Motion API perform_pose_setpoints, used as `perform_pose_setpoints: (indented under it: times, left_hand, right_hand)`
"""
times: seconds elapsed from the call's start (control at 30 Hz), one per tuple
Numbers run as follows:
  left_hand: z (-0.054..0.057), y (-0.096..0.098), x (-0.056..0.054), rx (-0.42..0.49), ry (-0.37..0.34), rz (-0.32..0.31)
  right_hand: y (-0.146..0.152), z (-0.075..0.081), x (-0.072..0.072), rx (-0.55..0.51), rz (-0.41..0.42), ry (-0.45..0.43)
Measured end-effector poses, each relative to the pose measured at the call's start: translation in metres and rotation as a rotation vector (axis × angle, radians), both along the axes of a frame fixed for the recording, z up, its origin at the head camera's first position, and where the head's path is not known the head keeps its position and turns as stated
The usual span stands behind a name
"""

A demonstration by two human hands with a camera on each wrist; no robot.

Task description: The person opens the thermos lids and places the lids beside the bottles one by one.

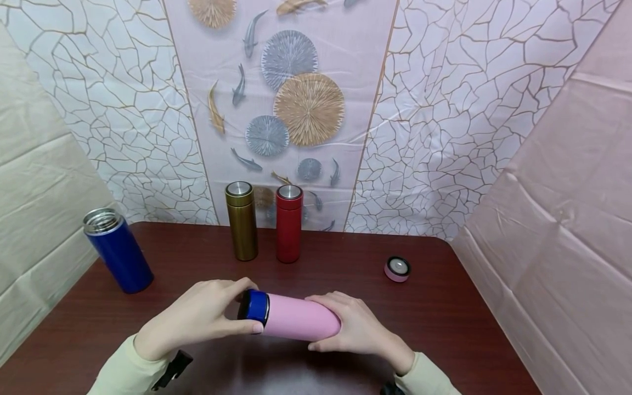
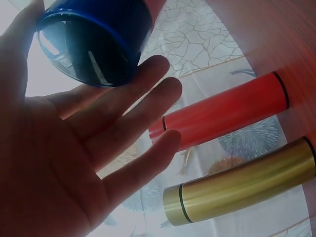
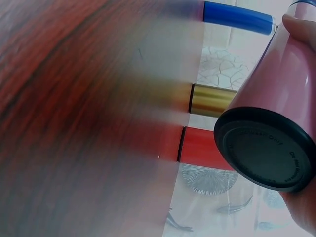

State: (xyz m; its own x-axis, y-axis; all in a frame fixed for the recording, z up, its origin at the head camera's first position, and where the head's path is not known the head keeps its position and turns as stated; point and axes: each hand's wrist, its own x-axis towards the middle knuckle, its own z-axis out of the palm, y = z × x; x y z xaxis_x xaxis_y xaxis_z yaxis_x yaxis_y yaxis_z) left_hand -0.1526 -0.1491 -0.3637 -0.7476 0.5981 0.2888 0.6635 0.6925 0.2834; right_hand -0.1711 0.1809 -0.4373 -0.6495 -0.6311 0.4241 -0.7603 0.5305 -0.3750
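A person's left hand [image 1: 209, 310] and right hand [image 1: 357, 323] hold a pink bottle [image 1: 301, 318] between them over the dark red-brown table [image 1: 336, 260], near its front edge. The bottle lies sideways, its base toward the right hand and its other end toward the left. The right hand grips the bottle near the base, fingers over the far side and thumb on the near side; the right wrist view shows the black base [image 3: 266, 150] with faint raised lettering. The left hand pinches a blue lid [image 1: 258, 307] at the bottle's left end, thumb on the near side and fingers on the far side, while the left wrist view shows other fingers of that hand stretched out away from the lid. The lid meets the pink bottle, but how firmly it is seated cannot be told. Beyond the hands, a gold bottle [image 1: 242, 227] and a red bottle [image 1: 288, 227] stand upright beside each other, slightly apart, both with lids on. A blue bottle [image 1: 120, 255] stands at the table's left, its metal mouth uncovered. A pink lid [image 1: 397, 269] rests on the table at the right, well apart from the bottles. A patterned cloth [image 1: 434, 109] hangs behind the table.
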Motion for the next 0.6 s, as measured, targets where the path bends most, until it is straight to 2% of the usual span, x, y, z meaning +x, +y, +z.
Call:
perform_pose_setpoints:
  times: [0.1,0.23,0.43,0.6]
  left_hand:
    - [0.001,0.0005,0.0002,-0.026,-0.001,0.018]
    - [-0.0007,0.0019,0.0,-0.022,0.057,0.013]
    - [-0.0022,0.0057,-0.0014,0.028,0.207,-0.078]
    - [-0.0012,0.0083,-0.001,0.014,0.247,-0.165]
  right_hand:
    - [-0.0004,-0.0009,-0.0003,-0.005,0.014,0.015]
    - [-0.0003,-0.0023,-0.0007,-0.007,0.011,0.023]
    - [0.0018,-0.0031,-0.001,-0.022,-0.031,-0.014]
    - [0.0026,-0.0029,-0.0012,-0.025,-0.035,-0.033]
